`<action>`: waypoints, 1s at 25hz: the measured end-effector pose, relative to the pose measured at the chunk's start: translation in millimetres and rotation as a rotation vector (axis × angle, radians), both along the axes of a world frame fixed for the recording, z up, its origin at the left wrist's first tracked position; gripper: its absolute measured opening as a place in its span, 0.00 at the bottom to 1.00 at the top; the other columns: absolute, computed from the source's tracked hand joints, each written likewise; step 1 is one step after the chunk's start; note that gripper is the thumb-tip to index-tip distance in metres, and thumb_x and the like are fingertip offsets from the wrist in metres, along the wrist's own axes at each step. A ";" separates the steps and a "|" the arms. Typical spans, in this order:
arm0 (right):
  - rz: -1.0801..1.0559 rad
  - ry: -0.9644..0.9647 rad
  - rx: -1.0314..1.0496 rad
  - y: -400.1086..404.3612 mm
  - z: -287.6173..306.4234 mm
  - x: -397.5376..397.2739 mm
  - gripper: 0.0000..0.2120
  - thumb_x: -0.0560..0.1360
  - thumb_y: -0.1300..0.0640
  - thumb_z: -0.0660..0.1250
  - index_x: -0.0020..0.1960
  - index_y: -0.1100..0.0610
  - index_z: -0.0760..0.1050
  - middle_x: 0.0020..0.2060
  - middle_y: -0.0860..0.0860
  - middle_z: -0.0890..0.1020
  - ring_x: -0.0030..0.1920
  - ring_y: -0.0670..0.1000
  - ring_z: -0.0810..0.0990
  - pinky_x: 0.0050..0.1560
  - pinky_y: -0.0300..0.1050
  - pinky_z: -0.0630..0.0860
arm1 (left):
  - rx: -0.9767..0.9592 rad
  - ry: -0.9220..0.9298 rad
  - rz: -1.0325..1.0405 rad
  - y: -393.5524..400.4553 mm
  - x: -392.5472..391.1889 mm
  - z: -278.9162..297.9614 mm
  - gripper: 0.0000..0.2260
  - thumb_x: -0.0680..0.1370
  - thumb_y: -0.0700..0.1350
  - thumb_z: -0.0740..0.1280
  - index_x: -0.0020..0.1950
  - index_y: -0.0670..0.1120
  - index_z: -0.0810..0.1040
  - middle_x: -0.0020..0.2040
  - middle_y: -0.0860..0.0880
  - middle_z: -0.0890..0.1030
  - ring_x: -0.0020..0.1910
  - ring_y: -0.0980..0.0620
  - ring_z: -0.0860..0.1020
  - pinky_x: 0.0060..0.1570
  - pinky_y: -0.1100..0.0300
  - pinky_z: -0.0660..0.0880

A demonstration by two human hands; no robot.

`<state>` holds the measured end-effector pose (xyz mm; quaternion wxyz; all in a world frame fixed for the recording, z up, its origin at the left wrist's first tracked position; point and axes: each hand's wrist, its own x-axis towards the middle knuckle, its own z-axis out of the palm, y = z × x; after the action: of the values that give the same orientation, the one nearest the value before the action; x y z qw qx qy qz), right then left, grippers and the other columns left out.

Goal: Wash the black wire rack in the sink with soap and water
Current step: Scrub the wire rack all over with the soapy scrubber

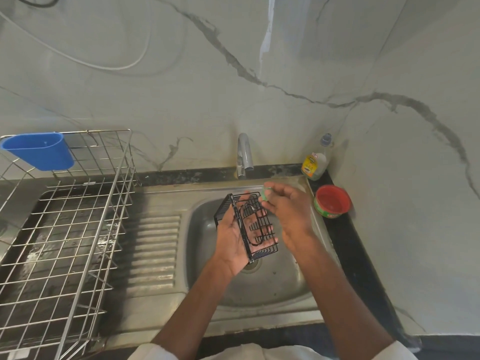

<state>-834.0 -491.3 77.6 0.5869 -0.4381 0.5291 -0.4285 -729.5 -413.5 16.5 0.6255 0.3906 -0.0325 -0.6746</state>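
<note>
A small black wire rack [255,231] is held above the steel sink [207,229]. My left hand [232,239] lies under it, palm up, with fingers showing through the wires and the thumb against its near side. My right hand [287,210] is just to the right of the rack, its fingers pinching a small green scrub pad [266,194] at the rack's far right corner. The faucet [244,155] stands behind the sink; no water stream is visible.
A bottle of dish liquid [315,162] and a red tub of dish soap [332,201] sit on the black counter at the right. A steel dish-drying rack [70,224] with a blue plastic cup holder [39,150] fills the left side over the drainboard [153,250].
</note>
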 end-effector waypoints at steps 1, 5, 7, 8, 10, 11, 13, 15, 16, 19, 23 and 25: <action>0.043 -0.030 0.043 1.9 -0.4 1.8 0.07 0.77 0.64 0.74 0.54 0.59 0.85 0.47 0.52 0.88 0.49 0.51 0.88 0.53 0.44 0.84 | 0.001 -0.006 -0.007 0.1 -1.4 -0.2 0.24 0.86 0.62 0.58 0.77 0.53 0.77 0.74 0.38 0.79 0.73 0.32 0.76 0.69 0.25 0.71; 0.059 -0.034 0.074 0.7 -7.2 4.8 0.07 0.75 0.62 0.76 0.53 0.59 0.86 0.45 0.51 0.89 0.48 0.50 0.88 0.56 0.48 0.84 | 0.003 -0.038 -0.038 0.7 -4.1 4.1 0.27 0.85 0.63 0.59 0.76 0.48 0.77 0.71 0.39 0.81 0.69 0.35 0.80 0.70 0.28 0.72; 0.086 0.015 0.041 1.0 -7.2 3.9 0.10 0.74 0.66 0.76 0.54 0.58 0.86 0.43 0.50 0.89 0.46 0.48 0.88 0.52 0.45 0.84 | -0.002 -0.058 -0.042 1.5 -3.6 6.2 0.27 0.85 0.63 0.58 0.74 0.46 0.80 0.69 0.39 0.82 0.68 0.35 0.81 0.70 0.28 0.73; 0.099 0.049 0.018 1.9 -6.4 4.1 0.11 0.74 0.67 0.77 0.55 0.58 0.85 0.42 0.50 0.89 0.45 0.48 0.88 0.50 0.44 0.85 | -0.001 -0.063 -0.043 2.3 -4.2 6.9 0.27 0.85 0.63 0.58 0.71 0.45 0.81 0.68 0.39 0.83 0.67 0.35 0.82 0.70 0.28 0.72; 0.108 0.170 -0.067 0.6 -6.7 5.5 0.10 0.73 0.64 0.78 0.53 0.56 0.86 0.40 0.48 0.88 0.44 0.47 0.88 0.50 0.47 0.85 | 0.004 -0.072 -0.049 3.4 -5.7 6.4 0.26 0.86 0.63 0.57 0.67 0.46 0.84 0.66 0.40 0.84 0.65 0.35 0.82 0.70 0.27 0.72; 0.112 0.268 -0.141 -1.5 -7.1 6.2 0.09 0.73 0.62 0.78 0.52 0.54 0.87 0.40 0.46 0.88 0.43 0.45 0.88 0.52 0.48 0.85 | 0.006 -0.082 -0.053 3.7 -6.5 7.2 0.26 0.86 0.63 0.57 0.67 0.47 0.84 0.64 0.41 0.85 0.65 0.36 0.83 0.70 0.28 0.72; 0.141 0.444 -0.290 -2.6 -6.2 7.8 0.06 0.73 0.59 0.78 0.49 0.50 0.88 0.40 0.43 0.88 0.42 0.41 0.87 0.53 0.47 0.84 | 0.006 -0.095 -0.056 4.3 -7.8 10.9 0.25 0.87 0.62 0.55 0.65 0.48 0.86 0.60 0.43 0.87 0.59 0.39 0.86 0.68 0.30 0.75; 0.181 0.554 -0.369 3.0 -4.4 9.3 0.07 0.75 0.61 0.76 0.49 0.50 0.87 0.43 0.43 0.88 0.44 0.40 0.86 0.52 0.45 0.84 | 0.005 -0.080 -0.077 3.9 -9.1 13.3 0.27 0.87 0.61 0.54 0.54 0.49 0.90 0.52 0.46 0.88 0.48 0.45 0.88 0.62 0.38 0.78; 0.199 0.623 -0.391 5.1 -4.6 9.2 0.09 0.76 0.63 0.75 0.51 0.50 0.87 0.46 0.45 0.87 0.45 0.41 0.85 0.53 0.43 0.84 | 0.007 -0.081 -0.089 3.4 -9.3 12.6 0.28 0.87 0.61 0.54 0.50 0.50 0.91 0.50 0.47 0.88 0.45 0.47 0.88 0.59 0.41 0.78; 0.242 0.857 -0.397 2.4 -2.4 5.4 0.12 0.77 0.66 0.72 0.56 0.53 0.86 0.52 0.50 0.87 0.48 0.47 0.85 0.53 0.43 0.83 | 0.011 -0.108 -0.098 4.3 -10.7 12.9 0.27 0.87 0.61 0.54 0.50 0.52 0.91 0.51 0.48 0.89 0.46 0.47 0.88 0.61 0.40 0.78; 0.109 0.720 -0.325 -5.4 0.3 6.0 0.10 0.73 0.60 0.78 0.53 0.52 0.87 0.46 0.48 0.89 0.45 0.42 0.85 0.53 0.40 0.81 | -0.006 -0.139 -0.097 6.3 -13.6 15.1 0.24 0.87 0.61 0.55 0.56 0.52 0.90 0.54 0.47 0.89 0.51 0.45 0.88 0.62 0.37 0.79; 0.122 0.570 -0.304 -0.2 2.7 15.6 0.09 0.72 0.58 0.80 0.51 0.51 0.87 0.43 0.45 0.88 0.43 0.40 0.86 0.54 0.42 0.83 | 0.004 -0.146 -0.096 5.2 -15.8 15.3 0.25 0.87 0.61 0.54 0.57 0.50 0.88 0.51 0.48 0.88 0.47 0.47 0.88 0.58 0.40 0.80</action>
<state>-818.3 -491.5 80.3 0.3677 -0.6541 0.5746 -0.3268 -745.3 -408.3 31.9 0.5875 0.4381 -0.0952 -0.6737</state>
